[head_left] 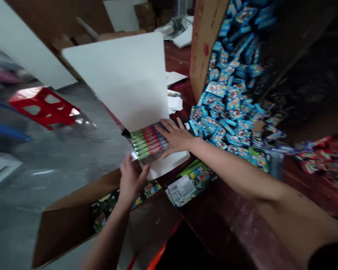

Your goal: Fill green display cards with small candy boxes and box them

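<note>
At the left, a red plastic stool point(45, 105) sits on the floor, well apart from the counter point(227, 221). Nearer, an open carton point(59, 221) lies beside the counter's left edge, with dark printed card point(104, 210) inside. The left hand point(133, 176) is raised above the carton's rim, thumb and fingers apart, just below the near left corner of the block of striped packs point(146, 142); blur hides whether it touches.

The block lies by the counter's left edge, ahead of the left hand and slightly to its right. Its long axis runs left to right, rising a little to the right, and a white lid point(120, 78) stands up behind it. The right hand point(177, 138) is the nearer one: flat, fingers spread, resting over the block's right end.

Floor lies open to the block's left. To the right there is less room: a printed flat box point(191, 183) lies below the right wrist, and a heap of blue packets point(227, 105) crowds the counter beyond it.
</note>
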A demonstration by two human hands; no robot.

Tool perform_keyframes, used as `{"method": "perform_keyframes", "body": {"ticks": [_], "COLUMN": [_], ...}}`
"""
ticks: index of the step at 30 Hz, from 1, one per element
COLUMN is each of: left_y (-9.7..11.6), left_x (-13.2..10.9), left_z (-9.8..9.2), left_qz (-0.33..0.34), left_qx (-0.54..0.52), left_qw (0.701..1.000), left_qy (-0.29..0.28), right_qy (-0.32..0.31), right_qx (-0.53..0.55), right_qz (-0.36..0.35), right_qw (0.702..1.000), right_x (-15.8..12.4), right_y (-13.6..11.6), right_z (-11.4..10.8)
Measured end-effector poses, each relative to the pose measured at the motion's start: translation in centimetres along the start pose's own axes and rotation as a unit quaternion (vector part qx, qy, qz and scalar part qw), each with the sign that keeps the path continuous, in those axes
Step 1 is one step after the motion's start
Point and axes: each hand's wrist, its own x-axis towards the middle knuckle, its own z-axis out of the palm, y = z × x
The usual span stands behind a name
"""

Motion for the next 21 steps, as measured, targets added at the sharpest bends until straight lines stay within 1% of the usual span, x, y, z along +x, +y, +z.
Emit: {"method": "perform_keyframes", "body": {"ticks": [1,2,3,4,5,6,7,8,10,11,13,15,16,18,21], "left_y": [0.9,1.7,2.6,3.2,3.6,3.8,3.7,3.3,2.3,1.8,1.0,0.6,0.5,0.2,0.0], "left_x": [-1.1,-2.4,-3.8,-5.2,-6.3,-7.0,-7.4,-7.4,-6.4,-5.7,-4.3,-3.4,-3.1,-3.0,-3.4], "left_z": [-0.2,-0.4,-0.4,-0.4,-0.1,0.2,0.6,1.0,1.5,1.5,1.1,0.4,0.1,-0.2,-0.2], "left_qz": [0.028,0.080,0.160,0.252,0.339,0.406,0.452,0.479,0.507,0.518,0.535,0.534,0.525,0.496,0.456], "left_qx": [0.016,0.027,0.031,0.032,0.036,0.049,0.069,0.091,0.122,0.130,0.134,0.127,0.118,0.093,0.043], "left_qw": [0.998,0.994,0.985,0.967,0.938,0.903,0.871,0.850,0.828,0.819,0.803,0.798,0.802,0.822,0.853], "left_qy": [0.045,0.066,0.049,-0.003,-0.071,-0.133,-0.178,-0.200,-0.207,-0.209,-0.226,-0.249,-0.258,-0.265,-0.252], "right_qy": [0.015,0.033,0.048,0.058,0.058,0.055,0.048,0.039,0.023,0.017,0.010,0.009,0.008,0.003,0.002], "right_qx": [0.007,0.014,0.024,0.034,0.045,0.055,0.062,0.064,0.061,0.059,0.065,0.069,0.065,0.044,-0.004], "right_qz": [0.004,0.007,0.012,0.021,0.032,0.047,0.064,0.078,0.100,0.104,0.098,0.074,0.057,0.016,-0.028], "right_qw": [1.000,0.999,0.999,0.998,0.997,0.996,0.995,0.994,0.993,0.993,0.993,0.995,0.996,0.999,1.000], "right_x": [-1.2,-2.8,-4.6,-6.7,-8.9,-11.1,-13.2,-15.1,-18.2,-19.3,-20.5,-20.8,-20.6,-20.0,-18.8], "right_y": [0.0,0.1,0.1,0.1,0.1,0.1,0.1,0.0,-0.5,-0.9,-1.9,-3.0,-3.5,-4.3,-4.6], "right_z": [-0.9,-1.8,-2.7,-3.4,-3.8,-4.0,-3.9,-3.6,-2.4,-1.8,-0.7,0.2,0.5,1.2,2.1]}}
